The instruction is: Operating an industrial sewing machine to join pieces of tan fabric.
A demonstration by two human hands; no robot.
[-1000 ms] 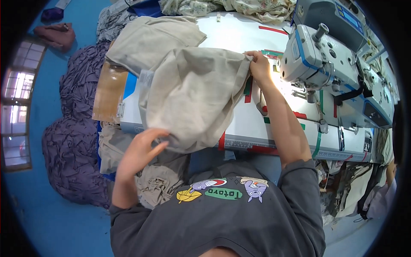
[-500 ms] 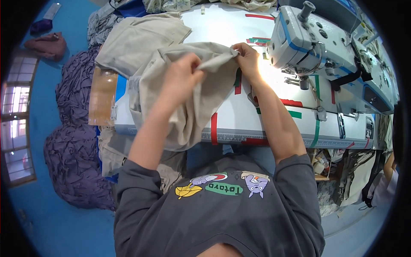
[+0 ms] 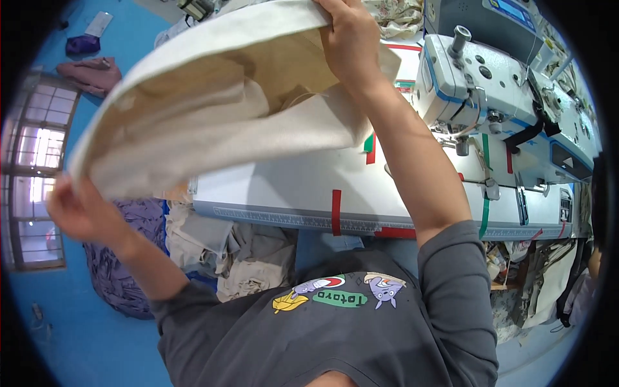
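Note:
A beige cloth garment (image 3: 245,138) is stretched in the air between my two hands, its wide opening spread so the tan inside shows. My left hand (image 3: 87,209), somewhat smeared by motion, grips the edge at the far-left end of the opening. Up at the top, my right hand (image 3: 351,45) pinches the same edge, arm raised and reaching forward. The cloth hangs over the left part of the white sewing table (image 3: 284,184) and hides whatever lies behind it.
To the right of my right forearm stands a white and blue sewing machine (image 3: 461,80). Red and green tape strips (image 3: 336,213) mark the table. Purple cloth bundles (image 3: 122,271) and beige pieces (image 3: 251,261) lie below at the left. A barred window (image 3: 39,174) is at far left.
Both hands have lifted the garment off the table. My left hand has swung far out to the left with one edge, my right hand up and forward, and the opening has spread wide.

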